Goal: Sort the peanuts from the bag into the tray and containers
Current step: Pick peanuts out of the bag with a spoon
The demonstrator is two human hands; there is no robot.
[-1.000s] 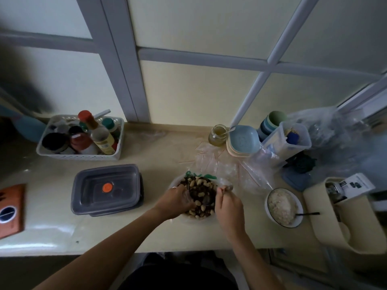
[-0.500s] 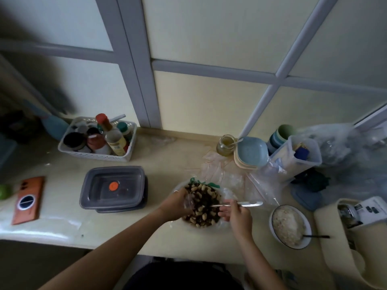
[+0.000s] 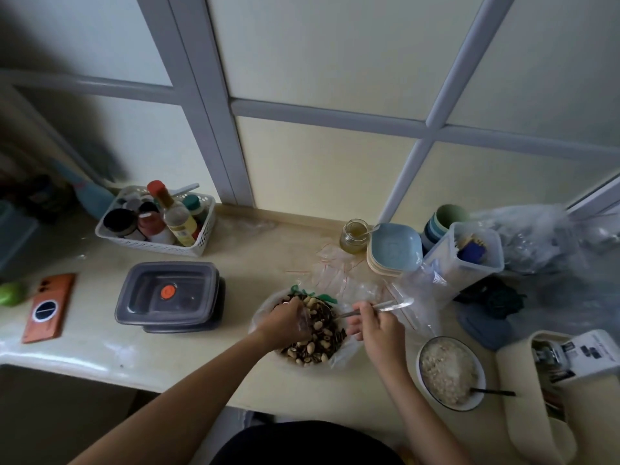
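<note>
A clear plastic bag [image 3: 342,355] lies open on the counter, full of pale peanuts [image 3: 317,344] mixed with dark bits. My left hand [image 3: 285,322] rests on the bag's left side and grips a small clear bag or wrap at its fingertips. My right hand [image 3: 377,325] pinches a metal spoon [image 3: 375,308], whose bowl dips into the peanuts while its handle points right. A grey lidded container [image 3: 167,293] with an orange dot stands to the left.
A white basket [image 3: 144,241] of bottles stands at the back left, an orange phone [image 3: 48,308] at far left. Blue bowls [image 3: 396,248], a jar [image 3: 354,234], a clear tub [image 3: 469,256] and loose plastic bags fill the back right. A bowl of rice [image 3: 449,370] sits at front right.
My right hand has shifted right and now holds the spoon out sideways with its tip in the peanuts. The camera view has tilted and moved closer to the counter.
</note>
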